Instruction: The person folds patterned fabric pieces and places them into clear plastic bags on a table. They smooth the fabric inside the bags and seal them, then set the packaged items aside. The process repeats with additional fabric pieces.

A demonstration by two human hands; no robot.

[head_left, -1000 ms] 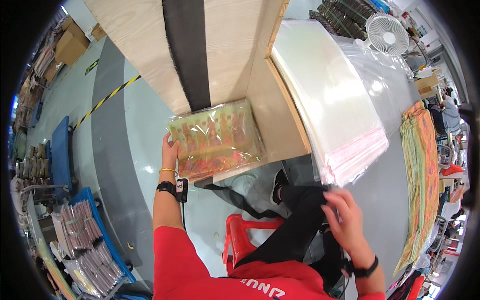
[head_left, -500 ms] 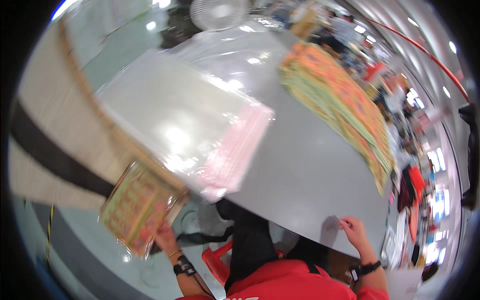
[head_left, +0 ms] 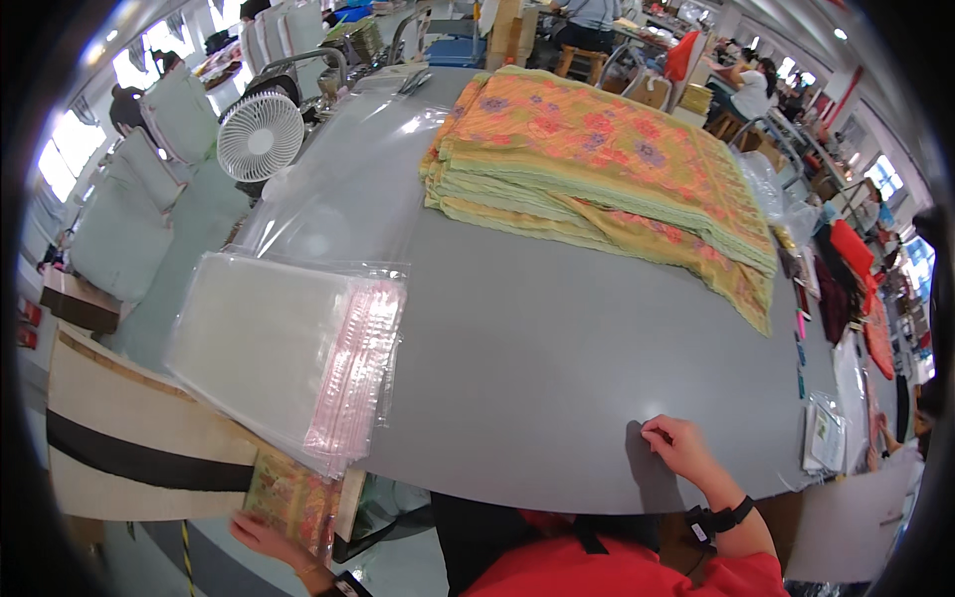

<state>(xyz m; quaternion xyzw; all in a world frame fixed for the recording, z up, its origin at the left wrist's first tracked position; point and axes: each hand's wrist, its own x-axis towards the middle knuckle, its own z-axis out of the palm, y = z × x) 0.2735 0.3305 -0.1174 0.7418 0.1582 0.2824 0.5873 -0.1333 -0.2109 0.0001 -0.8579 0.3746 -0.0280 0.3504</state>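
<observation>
My left hand [head_left: 267, 537] lies at the lower corner of a clear-bagged, folded floral cloth [head_left: 286, 493], its fingers stretched out toward the left. The bagged cloth sits low beside the table's near left edge, partly under the clear bags. My right hand [head_left: 680, 447] is closed, fingers curled in, with nothing visible in it, above the grey table [head_left: 527, 368] near its front edge. A stack of clear plastic bags [head_left: 264, 338] with pink-tinted edges lies on the table's left side. Farther back is a pile of folded orange and green floral cloths [head_left: 597, 149].
A white fan [head_left: 261, 137] stands beyond the table's left side. Pale wooden board [head_left: 149, 448] with a black band adjoins the near left edge. Small white packets [head_left: 824, 438] lie at the right edge. People and work tables fill the background.
My view has swung leftward and up. The bagged cloth, held out beside the table in my left hand before, is now lower by the table edge, and those fingers have straightened. My right hand stays closed.
</observation>
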